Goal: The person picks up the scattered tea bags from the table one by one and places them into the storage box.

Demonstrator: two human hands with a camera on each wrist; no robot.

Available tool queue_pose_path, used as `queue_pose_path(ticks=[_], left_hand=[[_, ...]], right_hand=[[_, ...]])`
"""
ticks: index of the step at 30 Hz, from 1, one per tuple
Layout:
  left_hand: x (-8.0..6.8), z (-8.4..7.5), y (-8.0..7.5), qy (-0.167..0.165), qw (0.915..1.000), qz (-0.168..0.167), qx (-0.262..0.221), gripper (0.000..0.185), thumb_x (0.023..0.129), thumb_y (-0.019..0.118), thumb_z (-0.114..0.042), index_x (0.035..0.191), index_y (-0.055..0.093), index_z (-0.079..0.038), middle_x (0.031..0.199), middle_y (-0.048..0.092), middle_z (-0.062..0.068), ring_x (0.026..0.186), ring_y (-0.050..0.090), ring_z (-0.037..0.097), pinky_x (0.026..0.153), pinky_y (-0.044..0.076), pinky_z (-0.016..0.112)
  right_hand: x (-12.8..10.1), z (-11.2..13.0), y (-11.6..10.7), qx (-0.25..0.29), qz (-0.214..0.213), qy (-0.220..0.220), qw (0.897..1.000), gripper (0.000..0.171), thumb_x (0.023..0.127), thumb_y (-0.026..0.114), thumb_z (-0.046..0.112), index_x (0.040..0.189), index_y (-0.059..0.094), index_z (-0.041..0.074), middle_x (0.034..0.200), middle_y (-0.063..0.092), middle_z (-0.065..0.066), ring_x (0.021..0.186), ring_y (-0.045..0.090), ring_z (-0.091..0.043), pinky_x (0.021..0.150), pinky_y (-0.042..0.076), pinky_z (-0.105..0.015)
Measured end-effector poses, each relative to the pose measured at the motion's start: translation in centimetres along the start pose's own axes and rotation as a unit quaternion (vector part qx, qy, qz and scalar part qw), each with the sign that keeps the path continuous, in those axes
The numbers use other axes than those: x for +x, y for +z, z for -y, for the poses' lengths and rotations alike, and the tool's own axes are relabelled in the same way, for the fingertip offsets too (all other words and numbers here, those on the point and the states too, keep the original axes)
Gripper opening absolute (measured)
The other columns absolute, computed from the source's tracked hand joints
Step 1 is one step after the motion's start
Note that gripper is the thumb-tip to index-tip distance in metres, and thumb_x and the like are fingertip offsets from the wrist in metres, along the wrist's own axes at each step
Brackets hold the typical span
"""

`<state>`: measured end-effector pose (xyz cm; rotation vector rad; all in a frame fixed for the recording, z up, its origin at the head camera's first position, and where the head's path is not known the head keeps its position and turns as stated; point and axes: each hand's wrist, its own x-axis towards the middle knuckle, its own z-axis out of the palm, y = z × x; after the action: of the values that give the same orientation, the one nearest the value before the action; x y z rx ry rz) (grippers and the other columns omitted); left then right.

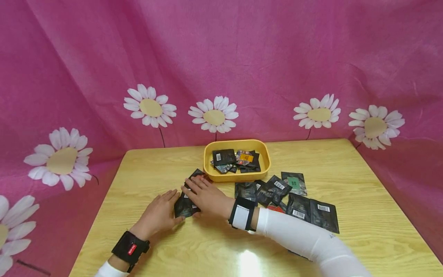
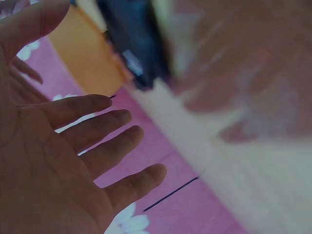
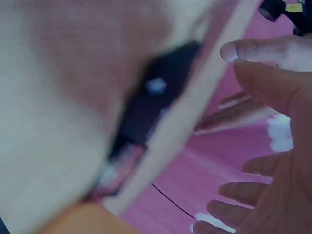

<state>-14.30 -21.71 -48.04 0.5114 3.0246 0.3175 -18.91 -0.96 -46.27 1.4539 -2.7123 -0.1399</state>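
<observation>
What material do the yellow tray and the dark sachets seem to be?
Yellow tray: probably moulded plastic, judging by its smooth, even colour and rounded rim. Dark sachets: likely glossy plastic or foil film, being flat and thin with printed barcode labels. The exact film is unclear.

This looks like a staged recording corner rather than a lived-in room. A pink cloth backdrop (image 1: 242, 57) printed with large white daisies (image 1: 214, 114) hangs in folds behind and to both sides of the counter, closing off any view of walls or furniture. The counter (image 1: 363, 215) is a plain light wood-grain top, with glare from an overhead light on its near edge. On it stand only a yellow tray (image 1: 209, 157) at the far middle and a scatter of small dark foil packets (image 1: 304, 204) to the right. Black straps sit on both wrists of the person, one (image 1: 130, 248) on the left.
</observation>
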Motion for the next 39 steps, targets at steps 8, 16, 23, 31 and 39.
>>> queue_pose_path(ticks=[8, 16, 23, 31, 39], left_hand=[[-0.4, -0.2, 2.0, -0.025, 0.9991, 0.026, -0.022, 0.083, 0.076, 0.080, -0.044, 0.141, 0.051, 0.001, 0.146, 0.050, 0.020, 0.134, 0.049, 0.038, 0.107, 0.041, 0.055], [-0.3, -0.2, 2.4, -0.032, 0.9989, -0.005, -0.033, 0.083, 0.078, 0.080, -0.041, 0.142, 0.049, 0.001, 0.142, 0.055, 0.019, 0.132, 0.052, 0.036, 0.103, 0.045, 0.052], [-0.5, -1.0, 2.5, -0.002, 0.9992, -0.041, -0.004, 0.060, 0.083, 0.075, -0.026, 0.134, 0.058, 0.002, 0.132, 0.061, 0.022, 0.120, 0.062, 0.035, 0.093, 0.053, 0.049], [-0.4, -1.4, 2.9, 0.035, 0.9934, -0.094, 0.056, 0.043, 0.080, 0.067, -0.008, 0.121, 0.066, 0.000, 0.100, 0.073, 0.009, 0.083, 0.070, 0.021, 0.063, 0.054, 0.037], [-1.3, -1.7, 2.6, 0.028, 0.9917, -0.112, 0.058, 0.006, 0.088, 0.069, -0.010, 0.087, 0.069, -0.015, 0.071, 0.069, -0.004, 0.063, 0.066, 0.012, 0.050, 0.041, 0.029]], right_hand=[[0.2, 0.8, 2.3, 0.010, 0.045, -0.020, 0.999, 0.082, 0.089, 0.062, 0.058, 0.154, 0.034, 0.015, 0.160, 0.033, -0.008, 0.149, 0.031, -0.026, 0.119, 0.030, -0.041], [0.4, 1.1, 2.5, 0.005, 0.051, -0.021, 0.998, 0.074, 0.089, 0.062, 0.055, 0.150, 0.043, 0.016, 0.155, 0.042, -0.004, 0.145, 0.038, -0.021, 0.119, 0.031, -0.040], [0.5, 1.4, 2.9, 0.005, 0.040, -0.021, 0.999, 0.063, 0.092, 0.061, 0.050, 0.145, 0.050, 0.017, 0.147, 0.053, -0.001, 0.140, 0.045, -0.020, 0.117, 0.034, -0.039], [0.8, 1.4, 3.2, -0.029, -0.023, -0.018, 0.999, 0.038, 0.091, 0.064, 0.039, 0.125, 0.066, 0.023, 0.121, 0.068, 0.006, 0.119, 0.059, -0.014, 0.108, 0.042, -0.040], [0.7, 1.5, 3.7, -0.054, -0.084, -0.031, 0.995, 0.026, 0.099, 0.055, 0.030, 0.121, 0.069, 0.032, 0.124, 0.067, 0.013, 0.121, 0.058, -0.011, 0.103, 0.044, -0.036]])
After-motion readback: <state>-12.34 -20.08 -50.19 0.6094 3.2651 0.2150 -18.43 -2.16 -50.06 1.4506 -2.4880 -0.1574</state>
